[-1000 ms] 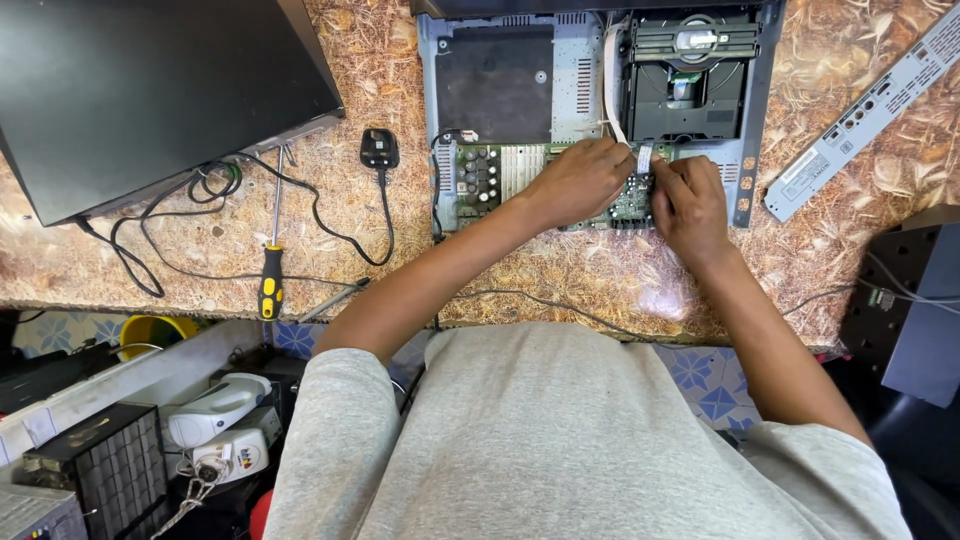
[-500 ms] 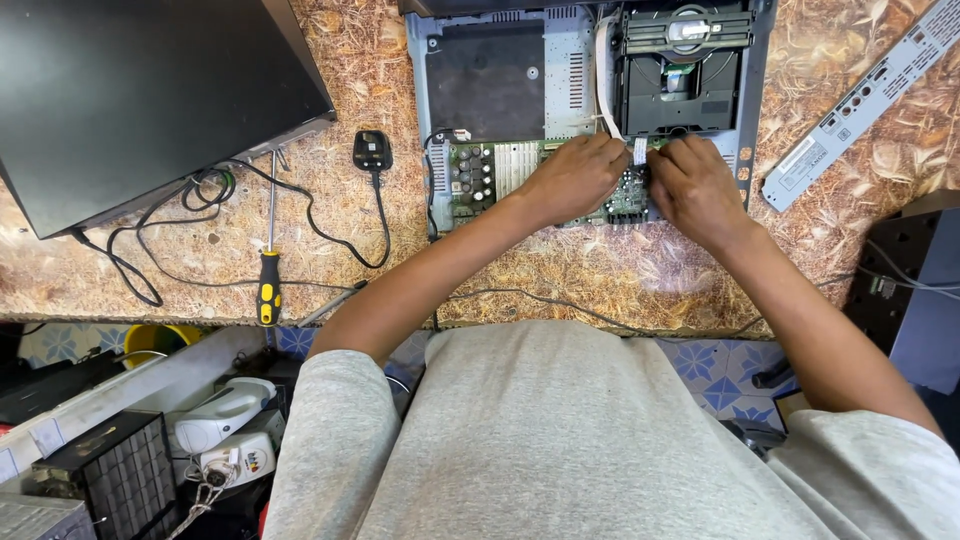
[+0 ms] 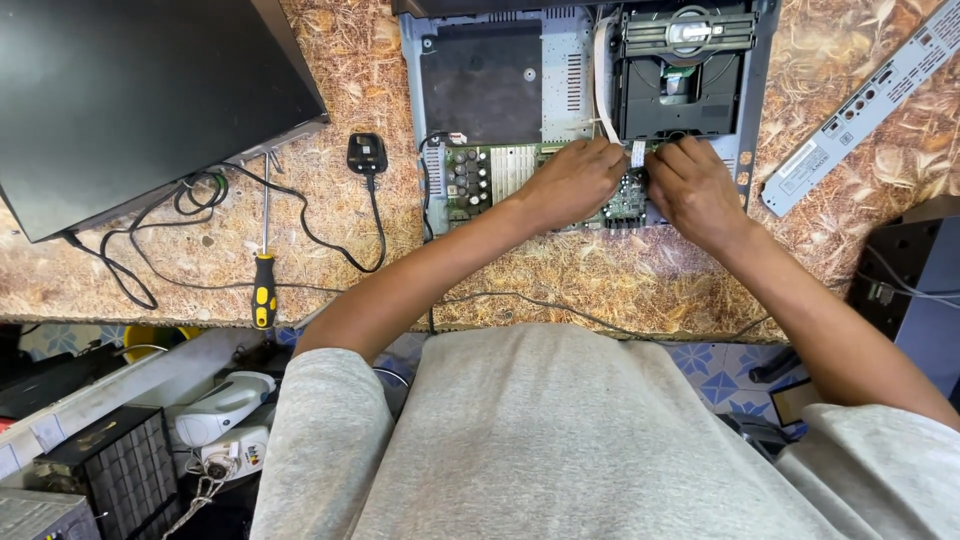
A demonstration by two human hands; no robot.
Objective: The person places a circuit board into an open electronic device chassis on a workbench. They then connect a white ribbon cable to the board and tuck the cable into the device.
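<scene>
Green board sits at the front edge of the opened player chassis, on the patterned worktop. Both hands are over its right end. Left hand and right hand meet at a short white ribbon end, fingers pinched close around it; whether either truly grips it, or which one, cannot be told, since the fingertips hide the contact. A longer white ribbon runs up beside the disc drive.

Risks, as judgement:
- skewed pull or push could crease the ribbon or bend connector pins
- knuckles pressing on board parts could crack solder joints
- bare hands on the board: static risk
- screwdriver and plug lie well apart, no hazard
</scene>
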